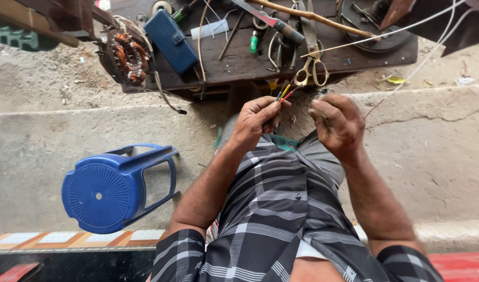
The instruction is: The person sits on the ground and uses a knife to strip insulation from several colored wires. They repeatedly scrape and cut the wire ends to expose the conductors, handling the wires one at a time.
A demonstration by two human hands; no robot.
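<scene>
My left hand (256, 121) grips a small bundle of coloured wires (284, 93), with yellow, red and blue ends sticking out past the fingers. My right hand (337, 123) is curled close beside it, fingers bent inward; whether it pinches anything is hidden. Both hands hover in front of a low dark wooden board (239, 62). Just beyond the wire ends lie scissors with yellow-brass handles (311, 68).
The board carries a blue box (170, 40), a copper-wound motor stator (128, 56), a green-handled tester (254, 42), a stick, pliers and a round dark plate (372, 26). White wires (406, 26) run off to the right. A blue plastic stool (114, 188) lies tipped on the concrete at left.
</scene>
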